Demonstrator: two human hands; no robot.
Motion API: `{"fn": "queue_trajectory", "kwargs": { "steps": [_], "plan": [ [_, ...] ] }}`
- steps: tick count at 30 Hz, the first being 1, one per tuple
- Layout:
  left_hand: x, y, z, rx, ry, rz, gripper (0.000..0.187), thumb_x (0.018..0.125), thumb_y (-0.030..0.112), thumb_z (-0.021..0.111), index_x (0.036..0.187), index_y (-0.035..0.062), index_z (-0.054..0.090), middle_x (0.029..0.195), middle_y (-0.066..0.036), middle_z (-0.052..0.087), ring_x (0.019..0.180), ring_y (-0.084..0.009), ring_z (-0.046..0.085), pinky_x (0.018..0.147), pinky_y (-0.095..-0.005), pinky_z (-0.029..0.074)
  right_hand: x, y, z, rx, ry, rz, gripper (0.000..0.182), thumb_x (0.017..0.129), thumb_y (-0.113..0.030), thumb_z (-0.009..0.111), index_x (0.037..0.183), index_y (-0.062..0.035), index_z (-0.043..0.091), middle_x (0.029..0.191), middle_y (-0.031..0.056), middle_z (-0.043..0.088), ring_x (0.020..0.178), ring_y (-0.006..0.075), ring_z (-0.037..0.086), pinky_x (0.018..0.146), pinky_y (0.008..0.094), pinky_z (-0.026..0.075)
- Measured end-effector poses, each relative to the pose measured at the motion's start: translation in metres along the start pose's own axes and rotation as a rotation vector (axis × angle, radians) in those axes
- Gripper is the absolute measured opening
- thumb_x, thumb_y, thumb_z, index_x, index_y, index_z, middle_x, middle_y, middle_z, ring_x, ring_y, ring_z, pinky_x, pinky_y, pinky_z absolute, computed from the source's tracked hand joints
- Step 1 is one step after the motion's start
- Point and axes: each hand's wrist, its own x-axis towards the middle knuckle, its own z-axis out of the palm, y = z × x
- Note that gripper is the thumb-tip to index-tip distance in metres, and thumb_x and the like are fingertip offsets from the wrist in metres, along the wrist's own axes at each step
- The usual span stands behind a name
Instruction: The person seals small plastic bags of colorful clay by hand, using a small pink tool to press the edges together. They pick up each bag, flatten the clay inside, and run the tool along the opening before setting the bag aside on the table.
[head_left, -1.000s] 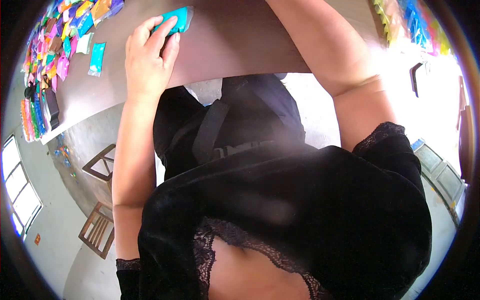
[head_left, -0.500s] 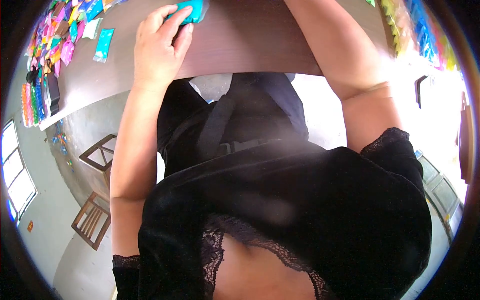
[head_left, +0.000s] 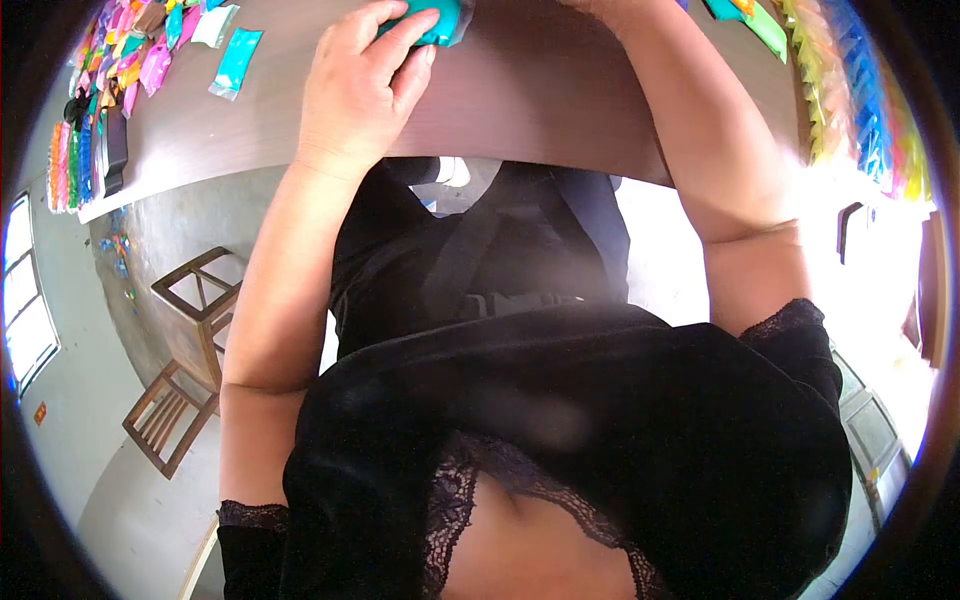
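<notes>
- Far to the left of the left hand, a heap of coloured sachets (head_left: 150, 50) lay spread over the brown table (head_left: 540, 100), with a row of stacked packets (head_left: 70, 165) standing along the table's near left edge.
- Nearer the hand but apart from it, a single teal sachet (head_left: 237, 63) lay flat by itself.
- The left hand (head_left: 360, 90) rested palm down on the table, fingers curled over a teal packet (head_left: 432, 20) at the top edge of the view; it pressed or gripped that packet, which lay under the fingertips on the table's surface.
- Right of that, the right hand (head_left: 600, 8) was almost wholly cut off by the frame, so I could not tell whether it was open or closed, or held anything.
- Beyond the right forearm, more sachets lay in a neat coloured row (head_left: 850, 100) along the table's right side.
- Judging by this, sorting looked partly done: tidy rows stood on both sides, while the loose heap at left remained to be gone through.
</notes>
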Motion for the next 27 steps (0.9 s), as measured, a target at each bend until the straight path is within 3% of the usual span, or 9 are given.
{"fn": "queue_trajectory", "kwargs": {
  "steps": [1, 3, 5, 9, 12, 17, 23, 25, 27],
  "plan": [
    [0.0, 0.0, 0.0, 0.002, -0.001, -0.003, 0.032, 0.082, 0.017, 0.072, 0.114, 0.0164, 0.069, 0.114, -0.007, 0.063, 0.101, -0.028, 0.061, 0.089, -0.0377, 0.048, -0.001, -0.005, 0.003, 0.024, -0.024, 0.016, 0.022, 0.081, -0.018, 0.073, 0.096, -0.0032, 0.073, 0.081, 0.0114, 0.072, 0.072, 0.0156, 0.065, 0.071, 0.0309, 0.051],
    [0.0, 0.0, 0.0, 0.023, 0.009, 0.0, 0.031, 0.082, 0.017, 0.072, 0.113, 0.0165, 0.07, 0.112, -0.007, 0.063, 0.1, -0.028, 0.061, 0.088, -0.0381, 0.049, -0.002, 0.001, 0.017, -0.178, 0.032, -0.169, 0.018, 0.08, -0.018, 0.067, 0.089, -0.0028, 0.072, 0.082, 0.0181, 0.069, 0.074, 0.0289, 0.068, 0.069, 0.0363, 0.052],
    [0.0, 0.0, 0.0, 0.025, 0.015, -0.002, 0.031, 0.081, 0.017, 0.073, 0.112, 0.0162, 0.07, 0.112, -0.007, 0.063, 0.1, -0.0278, 0.062, 0.087, -0.0381, 0.049, -0.005, -0.002, 0.019, -0.214, 0.054, -0.173, 0.018, 0.08, -0.018, 0.065, 0.086, -0.0024, 0.071, 0.081, 0.0188, 0.068, 0.075, 0.0325, 0.068, 0.068, 0.038, 0.052],
    [0.001, 0.0, 0.001, -0.005, 0.036, 0.012, 0.029, 0.081, 0.017, 0.073, 0.11, 0.0157, 0.07, 0.111, -0.007, 0.063, 0.098, -0.0275, 0.062, 0.085, -0.0376, 0.05, -0.002, 0.004, 0.008, -0.377, 0.091, -0.163, 0.018, 0.08, -0.018, 0.066, 0.086, -0.0025, 0.072, 0.078, 0.0182, 0.068, 0.073, 0.0313, 0.068, 0.068, 0.0377, 0.052],
    [0.0, -0.003, 0.002, -0.007, 0.041, 0.03, 0.029, 0.081, 0.017, 0.073, 0.109, 0.0159, 0.07, 0.11, -0.007, 0.062, 0.098, -0.0276, 0.062, 0.084, -0.0371, 0.05, -0.01, -0.031, -0.006, -0.092, 0.035, 0.134, 0.019, 0.08, -0.019, 0.068, 0.089, -0.0028, 0.072, 0.079, 0.0177, 0.069, 0.072, 0.0287, 0.068, 0.069, 0.0371, 0.052],
    [0.001, -0.001, 0.001, -0.009, 0.041, 0.022, 0.029, 0.081, 0.016, 0.073, 0.11, 0.0163, 0.07, 0.11, -0.007, 0.062, 0.098, -0.0279, 0.062, 0.084, -0.0372, 0.051, -0.005, -0.005, 0.006, -0.176, -0.114, -0.043, 0.021, 0.08, -0.021, 0.067, 0.09, -0.0034, 0.073, 0.082, 0.018, 0.07, 0.075, 0.0293, 0.068, 0.071, 0.0366, 0.052],
    [-0.001, -0.002, 0.001, -0.022, 0.028, -0.005, 0.03, 0.081, 0.017, 0.073, 0.111, 0.0161, 0.07, 0.112, -0.008, 0.062, 0.1, -0.0286, 0.061, 0.085, -0.0381, 0.051, -0.003, -0.001, 0.008, -0.303, -0.013, -0.093, 0.019, 0.08, -0.021, 0.067, 0.086, -0.0031, 0.072, 0.08, 0.0183, 0.069, 0.075, 0.0331, 0.067, 0.069, 0.0396, 0.052],
    [0.0, -0.001, 0.0, 0.001, 0.007, -0.005, 0.031, 0.081, 0.019, 0.074, 0.112, 0.016, 0.07, 0.113, -0.008, 0.062, 0.101, -0.0291, 0.061, 0.085, -0.0384, 0.05, -0.002, 0.005, 0.01, -0.393, 0.137, -0.134, 0.018, 0.08, -0.019, 0.067, 0.084, -0.0028, 0.072, 0.079, 0.0186, 0.068, 0.074, 0.0338, 0.067, 0.068, 0.0408, 0.052],
    [0.001, 0.004, -0.002, -0.083, -0.01, -0.075, 0.025, 0.081, 0.023, 0.075, 0.103, 0.0133, 0.069, 0.116, -0.01, 0.061, 0.103, -0.0306, 0.061, 0.087, -0.0399, 0.05, -0.001, 0.008, 0.01, -0.321, 0.166, -0.134, 0.018, 0.08, -0.019, 0.067, 0.084, -0.0026, 0.071, 0.078, 0.019, 0.068, 0.073, 0.034, 0.067, 0.068, 0.0408, 0.052]
  ]
}}
